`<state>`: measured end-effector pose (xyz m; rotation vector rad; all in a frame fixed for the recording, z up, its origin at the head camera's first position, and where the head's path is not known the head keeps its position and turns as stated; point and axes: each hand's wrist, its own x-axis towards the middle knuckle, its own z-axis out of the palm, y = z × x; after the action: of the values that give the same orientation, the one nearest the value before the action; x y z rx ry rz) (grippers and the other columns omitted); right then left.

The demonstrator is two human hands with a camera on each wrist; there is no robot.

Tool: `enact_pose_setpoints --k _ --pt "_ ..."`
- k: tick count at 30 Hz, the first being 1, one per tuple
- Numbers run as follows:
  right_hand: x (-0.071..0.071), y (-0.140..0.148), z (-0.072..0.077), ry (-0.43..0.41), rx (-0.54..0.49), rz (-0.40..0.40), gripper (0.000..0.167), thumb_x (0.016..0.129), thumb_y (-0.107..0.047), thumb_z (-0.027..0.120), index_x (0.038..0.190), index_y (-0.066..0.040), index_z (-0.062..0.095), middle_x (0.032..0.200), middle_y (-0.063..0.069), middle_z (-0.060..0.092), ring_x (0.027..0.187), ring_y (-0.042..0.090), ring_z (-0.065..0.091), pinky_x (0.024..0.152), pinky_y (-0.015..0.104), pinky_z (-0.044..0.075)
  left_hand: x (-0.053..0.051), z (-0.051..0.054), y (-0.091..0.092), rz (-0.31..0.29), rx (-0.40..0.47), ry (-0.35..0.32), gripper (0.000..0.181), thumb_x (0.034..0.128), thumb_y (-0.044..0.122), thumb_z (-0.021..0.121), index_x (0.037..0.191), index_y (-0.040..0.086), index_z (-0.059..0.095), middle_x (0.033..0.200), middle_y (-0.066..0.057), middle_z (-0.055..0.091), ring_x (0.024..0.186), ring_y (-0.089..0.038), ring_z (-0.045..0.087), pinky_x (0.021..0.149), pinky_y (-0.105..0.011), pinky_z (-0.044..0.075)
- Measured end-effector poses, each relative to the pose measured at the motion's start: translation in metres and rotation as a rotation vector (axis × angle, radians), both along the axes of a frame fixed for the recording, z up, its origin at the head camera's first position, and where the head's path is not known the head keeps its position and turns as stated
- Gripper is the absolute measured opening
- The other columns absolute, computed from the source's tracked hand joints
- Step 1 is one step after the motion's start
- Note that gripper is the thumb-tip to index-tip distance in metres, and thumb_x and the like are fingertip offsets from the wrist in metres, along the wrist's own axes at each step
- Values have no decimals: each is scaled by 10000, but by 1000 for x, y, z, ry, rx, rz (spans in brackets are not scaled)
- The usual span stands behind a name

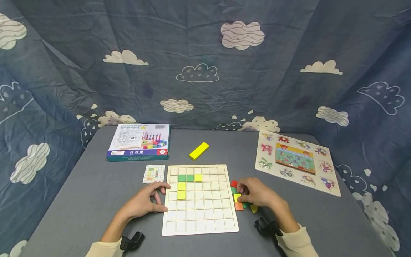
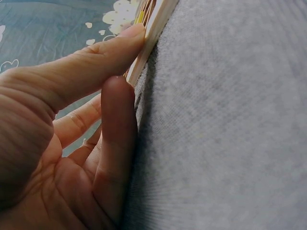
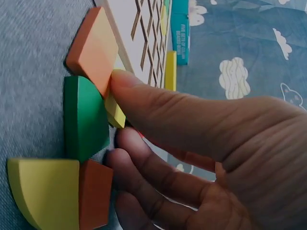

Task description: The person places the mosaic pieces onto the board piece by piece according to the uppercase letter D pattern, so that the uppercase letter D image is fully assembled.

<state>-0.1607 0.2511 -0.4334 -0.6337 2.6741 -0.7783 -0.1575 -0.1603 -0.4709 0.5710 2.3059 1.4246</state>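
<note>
A pale wooden grid board [image 1: 205, 216] lies flat in the middle of the table. Two green squares [image 1: 186, 178] and several yellow squares [image 1: 181, 195] sit in its upper left cells. My left hand [image 1: 144, 201] rests at the board's left edge, its thumb and fingertips touching the rim. Beside the right edge, my right hand [image 1: 258, 192] has its thumb and index finger at a yellow square tile [image 3: 115, 112], seemingly pinching it. Around that hand lie an orange piece [image 3: 96, 50], a green rounded piece [image 3: 86, 120], a yellow quarter-round piece [image 3: 45, 189] and a red piece [image 1: 234, 183].
A small pattern card [image 1: 154, 174] lies left of the board's top corner. Behind it is a boxed bead set [image 1: 138, 142]. A yellow bar [image 1: 199, 151] lies beyond the board, and a sea-animal puzzle board [image 1: 298, 162] at the right. A cloud-patterned cloth hangs around the table.
</note>
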Motion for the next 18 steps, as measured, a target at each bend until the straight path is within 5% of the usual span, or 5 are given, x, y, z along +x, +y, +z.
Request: enact_pose_setpoints --k 18 --pt "1 -2 0 -41 40 -34 190 828 -81 802 845 -96 613 738 -48 536 665 76 477 602 237 407 -1 -1 0 -3 -4 -4 640 756 122 878 1309 33 569 1067 -115 549 713 -120 600 730 -255 457"
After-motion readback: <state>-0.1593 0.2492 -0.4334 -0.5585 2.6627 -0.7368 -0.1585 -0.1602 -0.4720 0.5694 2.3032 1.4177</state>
